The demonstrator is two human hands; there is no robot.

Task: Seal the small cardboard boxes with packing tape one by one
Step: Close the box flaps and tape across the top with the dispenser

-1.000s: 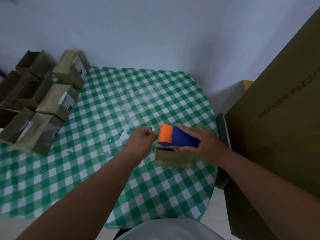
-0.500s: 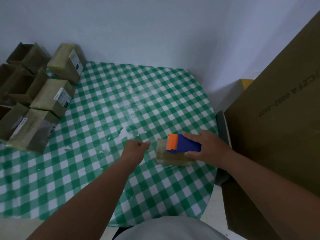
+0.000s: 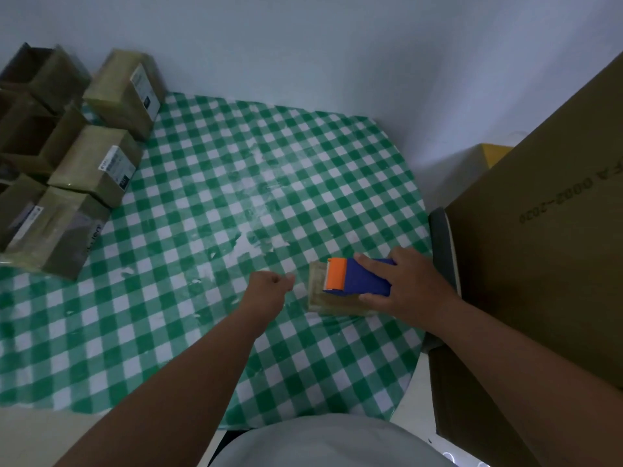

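A blue and orange tape dispenser (image 3: pixel 354 277) with a roll of clear packing tape (image 3: pixel 325 298) under it rests on the green checked table (image 3: pixel 202 203) near its right edge. My right hand (image 3: pixel 409 284) lies over the dispenser and grips it. My left hand (image 3: pixel 268 289) hovers just left of the roll, fingers curled into a loose fist with nothing in it. Several small cardboard boxes sit at the far left: closed ones with white labels (image 3: pixel 96 165) (image 3: pixel 126 91) and a taped one (image 3: pixel 57 230), plus open ones (image 3: pixel 30 136) behind.
A large brown carton (image 3: pixel 539 264) stands upright at the right, close to my right forearm. A dark chair edge (image 3: pixel 441 244) shows between it and the table. A white wall runs behind. A yellow object (image 3: pixel 494 153) peeks out beyond the carton.
My right hand has lowered the dispenser onto the table. My left hand has pulled away from its orange end to the left and closed.
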